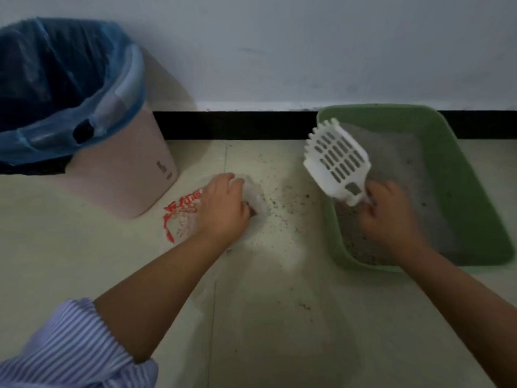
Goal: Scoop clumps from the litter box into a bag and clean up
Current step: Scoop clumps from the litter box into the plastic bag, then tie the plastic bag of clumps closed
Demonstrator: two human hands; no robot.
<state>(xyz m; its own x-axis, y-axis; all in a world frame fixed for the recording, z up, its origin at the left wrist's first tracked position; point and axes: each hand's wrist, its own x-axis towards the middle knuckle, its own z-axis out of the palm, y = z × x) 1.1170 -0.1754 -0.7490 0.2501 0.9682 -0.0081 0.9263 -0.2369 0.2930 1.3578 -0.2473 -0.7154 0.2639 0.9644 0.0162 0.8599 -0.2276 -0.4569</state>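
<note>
1. My right hand (387,217), its grip clamped on the handle of the white slotted plastic litter scoop (337,161), holds it over the near-left corner of the green rectangular plastic litter box (447,152); the scoop's long axis runs from the grip up and away, tilted left.
2. The thin translucent plastic bag with red print (181,217) lies flat on the floor, well left of that grip; my left hand (222,208) pinches its mouth and is the nearer hand.
3. Grey granular litter (391,169) fills the box; loose grains (282,203) speckle the smooth pale floor between both grips.
</note>
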